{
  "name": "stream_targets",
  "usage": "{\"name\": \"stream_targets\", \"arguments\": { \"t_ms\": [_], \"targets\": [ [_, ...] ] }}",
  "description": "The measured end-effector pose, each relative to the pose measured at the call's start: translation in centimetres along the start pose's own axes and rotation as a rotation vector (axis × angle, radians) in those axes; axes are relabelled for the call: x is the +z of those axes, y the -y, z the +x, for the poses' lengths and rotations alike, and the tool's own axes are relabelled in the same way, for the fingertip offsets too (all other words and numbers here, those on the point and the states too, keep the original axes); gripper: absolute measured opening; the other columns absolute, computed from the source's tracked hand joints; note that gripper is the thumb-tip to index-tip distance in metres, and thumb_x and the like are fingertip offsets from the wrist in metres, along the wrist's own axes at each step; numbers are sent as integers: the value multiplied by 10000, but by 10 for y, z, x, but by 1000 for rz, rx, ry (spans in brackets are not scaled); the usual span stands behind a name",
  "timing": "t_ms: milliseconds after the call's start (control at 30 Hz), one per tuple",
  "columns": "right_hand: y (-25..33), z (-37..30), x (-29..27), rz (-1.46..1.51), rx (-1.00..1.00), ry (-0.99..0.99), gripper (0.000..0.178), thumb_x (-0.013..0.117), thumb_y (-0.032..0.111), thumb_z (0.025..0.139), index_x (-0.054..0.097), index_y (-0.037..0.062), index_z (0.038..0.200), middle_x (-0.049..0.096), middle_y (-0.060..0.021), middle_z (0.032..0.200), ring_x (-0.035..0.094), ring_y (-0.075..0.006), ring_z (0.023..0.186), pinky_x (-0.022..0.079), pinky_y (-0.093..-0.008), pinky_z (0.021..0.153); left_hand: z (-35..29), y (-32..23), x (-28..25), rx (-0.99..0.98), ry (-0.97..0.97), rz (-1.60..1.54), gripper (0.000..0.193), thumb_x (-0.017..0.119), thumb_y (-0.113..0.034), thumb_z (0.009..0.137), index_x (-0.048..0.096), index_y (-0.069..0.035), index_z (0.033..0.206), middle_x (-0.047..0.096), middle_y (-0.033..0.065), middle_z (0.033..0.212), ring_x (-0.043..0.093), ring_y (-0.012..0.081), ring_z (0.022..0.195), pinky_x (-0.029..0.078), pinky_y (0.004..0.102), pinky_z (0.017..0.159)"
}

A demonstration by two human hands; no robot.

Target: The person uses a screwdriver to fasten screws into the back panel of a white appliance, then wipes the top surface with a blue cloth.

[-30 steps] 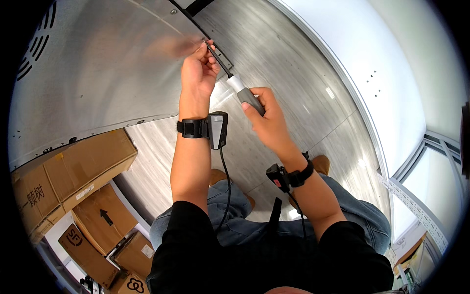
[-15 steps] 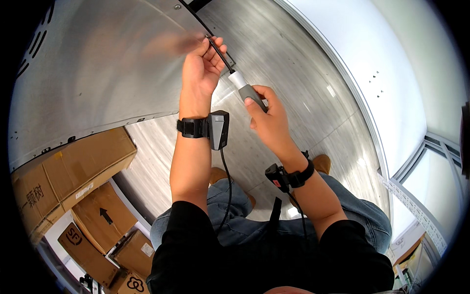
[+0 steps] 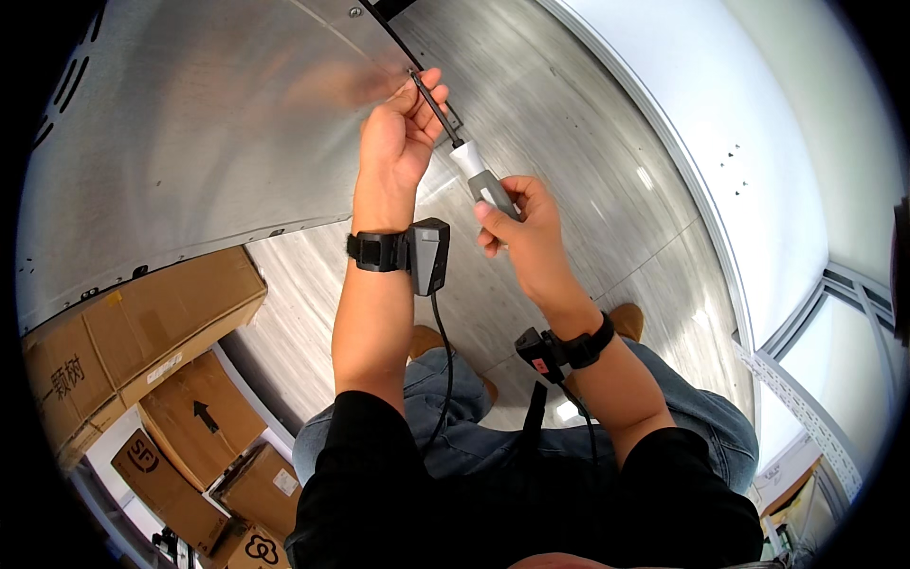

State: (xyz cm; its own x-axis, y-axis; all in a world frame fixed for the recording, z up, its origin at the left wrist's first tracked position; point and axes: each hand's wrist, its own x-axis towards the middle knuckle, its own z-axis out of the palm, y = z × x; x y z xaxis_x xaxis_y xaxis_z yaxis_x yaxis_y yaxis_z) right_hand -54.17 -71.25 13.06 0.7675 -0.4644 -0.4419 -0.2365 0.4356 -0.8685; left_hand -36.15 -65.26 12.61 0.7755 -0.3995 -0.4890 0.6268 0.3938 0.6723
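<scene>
A screwdriver (image 3: 466,159) with a grey and white handle and a dark shaft slants across the upper middle, its tip at the edge of a large metal panel (image 3: 209,142). My right hand (image 3: 533,232) is closed around the lower end of the handle, thumb on top. Beside the tip, my left hand (image 3: 398,137) has thumb and forefinger pinched at the shaft, the other fingers loosely curled. Whether a screw sits at the tip is too small to tell. Each wrist wears a strapped black device with a cable.
Brown cardboard boxes (image 3: 171,294) are stacked at the lower left, below the panel. Grey wood-look floor (image 3: 569,114) lies under my hands. A white curved wall (image 3: 701,104) runs along the right, with a metal frame (image 3: 806,389) lower down.
Both hands and the screwdriver have shifted slightly right in the view, as has the panel edge. My right fingers have changed their grip a little on the handle.
</scene>
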Motion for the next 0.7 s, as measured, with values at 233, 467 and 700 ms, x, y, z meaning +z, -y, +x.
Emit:
{"name": "stream_targets", "arguments": {
  "t_ms": [233,467,700],
  "targets": [
    [1,3,-6,201,134,-26,355,580,305,901,521,-16,1042,576,-81,827,559,-128,590,454,-262,523,-2,-1,4,6,-23,53,221,419,-110,962,523,37,1090,644,134,1053,652,204,865,543,300,733],
    [7,3,-8,232,250,55,399,585,327,897,486,-19,1070,540,-65,814,536,-114,544,443,-243,477,-6,0,7,70,-38,206,221,428,-152,966,549,11,1055,667,118,1011,655,179,817,503,260,670],
    [9,-1,-4,109,138,34,432,532,424,918,529,1,1005,550,-39,770,515,-100,525,424,-244,463,-8,0,7,113,-23,326,262,404,-183,975,547,14,1073,659,129,1032,635,188,838,474,270,709]
  ]
}}
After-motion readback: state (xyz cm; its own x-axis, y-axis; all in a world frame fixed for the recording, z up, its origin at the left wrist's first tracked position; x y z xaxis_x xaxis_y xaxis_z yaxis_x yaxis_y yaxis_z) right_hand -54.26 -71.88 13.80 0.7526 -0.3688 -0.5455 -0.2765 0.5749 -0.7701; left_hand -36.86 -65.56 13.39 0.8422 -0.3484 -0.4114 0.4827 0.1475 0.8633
